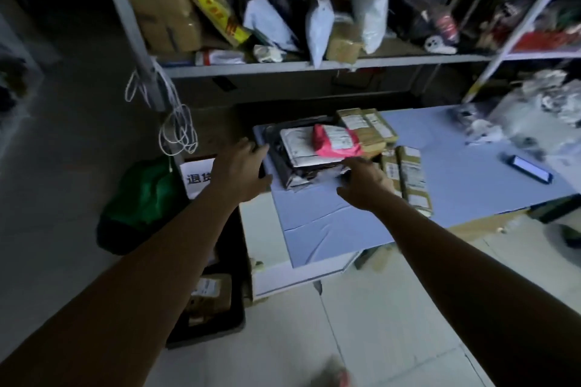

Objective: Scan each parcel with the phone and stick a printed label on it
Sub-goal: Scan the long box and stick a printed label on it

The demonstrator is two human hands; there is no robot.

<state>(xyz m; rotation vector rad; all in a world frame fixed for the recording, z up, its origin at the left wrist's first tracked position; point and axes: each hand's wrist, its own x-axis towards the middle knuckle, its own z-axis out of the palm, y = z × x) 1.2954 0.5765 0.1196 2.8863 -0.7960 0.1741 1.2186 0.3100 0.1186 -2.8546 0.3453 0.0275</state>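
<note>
head view: only cam, dim, motion blur at both hands
L: left hand (242, 171) open, fingers spread, at the left edge of the stack of parcels (314, 151); holds nothing; contact w/ stack not confirmable
R: right hand (366, 185) over near edge of the dark bag (284, 171) at stack bottom, fingers bent downward; blurred, cannot tell if it grips anything
parcels: stack sits at far-left corner of blue table (456, 173); pink mailer (336, 141) on top, brown boxes (367, 129) touching it on the right; more boxes just beside R hand
phone: phone (528, 168) flat on table, screen lit, well apart from both hands, to the right
step (est.): reaching to pull or lift the stack; no scan underway
risk 1: stack is loose and uneven, so a pull on the bottom bag prob. slides the pink mailer off
risk 2: stack is at table corner; a push left could tip parcels to the floor or into the black crate (220, 324)
risk 3: low light may spoil barcode reads
</note>
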